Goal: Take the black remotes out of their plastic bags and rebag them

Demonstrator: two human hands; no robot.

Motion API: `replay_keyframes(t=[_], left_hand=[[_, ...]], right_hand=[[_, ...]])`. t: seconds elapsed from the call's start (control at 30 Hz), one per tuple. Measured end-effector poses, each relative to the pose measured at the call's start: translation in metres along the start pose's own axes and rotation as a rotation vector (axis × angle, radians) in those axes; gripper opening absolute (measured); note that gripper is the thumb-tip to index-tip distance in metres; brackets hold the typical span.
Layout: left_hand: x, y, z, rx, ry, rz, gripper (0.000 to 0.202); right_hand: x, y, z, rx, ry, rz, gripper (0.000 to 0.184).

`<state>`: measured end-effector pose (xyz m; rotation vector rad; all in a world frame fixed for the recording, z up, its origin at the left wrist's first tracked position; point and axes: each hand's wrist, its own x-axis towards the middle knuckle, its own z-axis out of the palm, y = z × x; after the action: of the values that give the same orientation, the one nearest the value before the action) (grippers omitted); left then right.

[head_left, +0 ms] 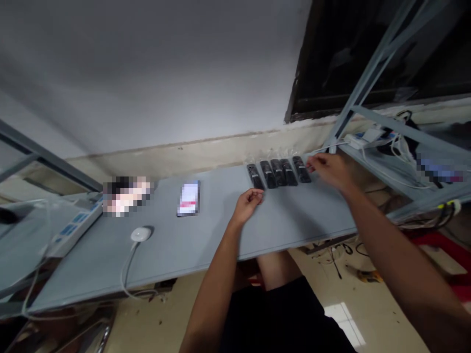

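Observation:
Several slim black items in clear plastic bags (pixel 277 172) lie in a row along the back of the grey table; they look like remote controls, but blur hides their details. At the near end of the leftmost bagged item (pixel 254 175) rests my left hand (pixel 247 205), its fingers curled together. My right hand (pixel 327 167) is beside the rightmost bagged item (pixel 301 169), with bent fingertips close to its right edge. Whether either hand pinches anything small cannot be made out.
A lit phone (pixel 189 198) lies left of the row. Nearer the front is a round white charger (pixel 141 234) with a cable over the edge. A power strip (pixel 75 226) stands at the left. Metal shelving (pixel 368 73) with cables rises at the right.

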<state>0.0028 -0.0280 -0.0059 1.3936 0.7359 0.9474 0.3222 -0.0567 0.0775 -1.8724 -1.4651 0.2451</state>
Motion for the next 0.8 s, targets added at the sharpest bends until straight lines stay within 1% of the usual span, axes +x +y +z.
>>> replay_keyframes(t=[0.1, 0.17, 0.23, 0.3, 0.37, 0.4, 0.43, 0.5, 0.53, 0.57, 0.63, 0.7, 0.8], left_hand=[[0.002, -0.003, -0.002, -0.004, -0.008, -0.005, 0.049], [0.002, -0.006, -0.003, -0.007, -0.012, -0.01, 0.049], [0.001, -0.007, -0.003, -0.012, -0.007, -0.014, 0.05], [0.0, -0.008, -0.004, -0.008, -0.001, -0.018, 0.05], [-0.002, -0.008, -0.004, 0.01, -0.005, -0.025, 0.049], [-0.003, -0.008, -0.004, 0.018, -0.007, -0.03, 0.048], [-0.003, -0.008, -0.004, 0.022, -0.01, -0.034, 0.048], [-0.004, -0.008, -0.003, 0.026, -0.011, -0.04, 0.049], [-0.004, -0.008, -0.003, 0.027, -0.009, -0.042, 0.05], [-0.004, -0.008, -0.003, 0.032, -0.007, -0.042, 0.051], [-0.003, -0.008, -0.003, 0.048, 0.0, -0.043, 0.05], [-0.003, -0.009, -0.001, 0.064, 0.004, -0.041, 0.048], [-0.002, -0.01, 0.003, 0.067, 0.044, -0.021, 0.052]], right_hand=[[0.015, 0.003, 0.034, -0.105, -0.063, 0.085, 0.02], [0.024, 0.002, 0.06, -0.185, -0.113, 0.132, 0.023], [0.031, 0.001, 0.08, -0.273, -0.151, 0.163, 0.033], [0.035, 0.0, 0.093, -0.315, -0.168, 0.169, 0.05], [0.037, 0.0, 0.1, -0.303, -0.187, 0.198, 0.065], [0.036, 0.0, 0.103, -0.28, -0.205, 0.22, 0.067], [0.034, 0.001, 0.106, -0.246, -0.228, 0.236, 0.063], [0.029, 0.003, 0.11, -0.16, -0.26, 0.228, 0.042], [0.026, 0.004, 0.112, -0.109, -0.25, 0.207, 0.03], [0.024, 0.005, 0.114, -0.047, -0.212, 0.188, 0.023], [0.019, 0.007, 0.118, 0.165, -0.095, 0.163, 0.022], [0.017, 0.006, 0.12, 0.469, -0.015, 0.182, 0.03], [0.014, -0.003, 0.122, 0.878, 0.003, 0.259, 0.036]])
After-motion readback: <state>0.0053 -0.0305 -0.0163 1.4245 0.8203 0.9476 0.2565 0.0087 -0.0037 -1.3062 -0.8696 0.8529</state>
